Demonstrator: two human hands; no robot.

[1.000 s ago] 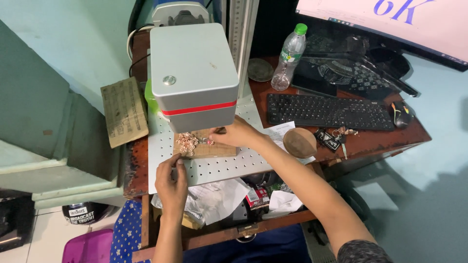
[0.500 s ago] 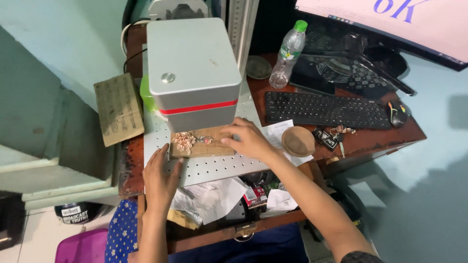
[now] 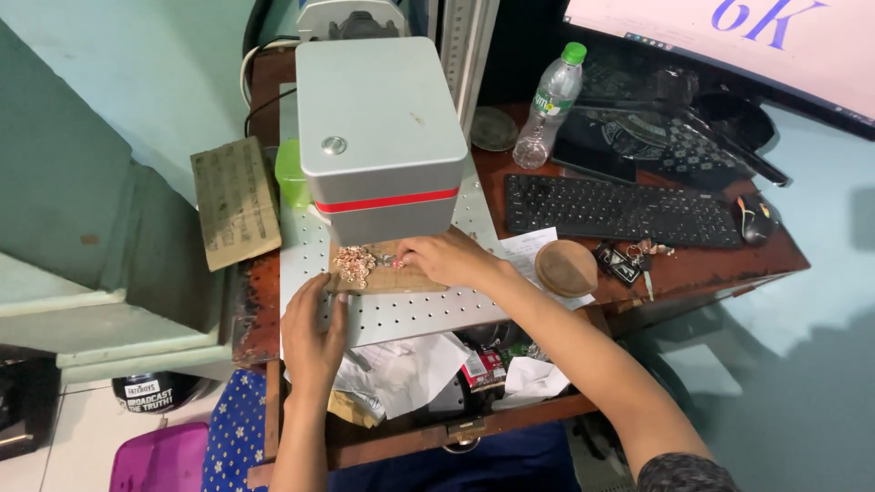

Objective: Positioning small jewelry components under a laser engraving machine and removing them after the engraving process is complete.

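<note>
Wooden board point(image 3: 387, 278) under the grey machine head point(image 3: 378, 137) is the item in hand. It lies flat on the perforated metal plate point(image 3: 410, 314), directly below the head's front edge, and carries a heap of small pinkish metal pieces point(image 3: 354, 262) on its left half.

Head view, progress: the board is in position beneath the head and the pieces are loaded on it, so placement appears largely done. Judging from the hands, fine positioning of the pieces is what remains; nearly all sit bunched in one cluster, with only one or two lying apart at the fingertips.

Head view, grips: the right hand point(image 3: 447, 260) rests on the right half of the board, fingers drawn together at a small piece just beside the heap; whether the tips are pinched on it or merely touching it cannot be told. The left hand point(image 3: 310, 333) lies flat and open on the plate, fingertips against the board's near left edge, steadying it and holding nothing.

Head view, condition: the board is thin, rectangular, pale brown and sits square to the plate. The pieces look small, light and loose, piled rather than laid in order.

Head view, surroundings: right of the right hand lie a round wooden disc point(image 3: 565, 267), a black keyboard point(image 3: 620, 208) and a plastic bottle point(image 3: 547, 107). Left of the left hand a second wooden slab point(image 3: 235, 200) leans off the desk's edge.
</note>
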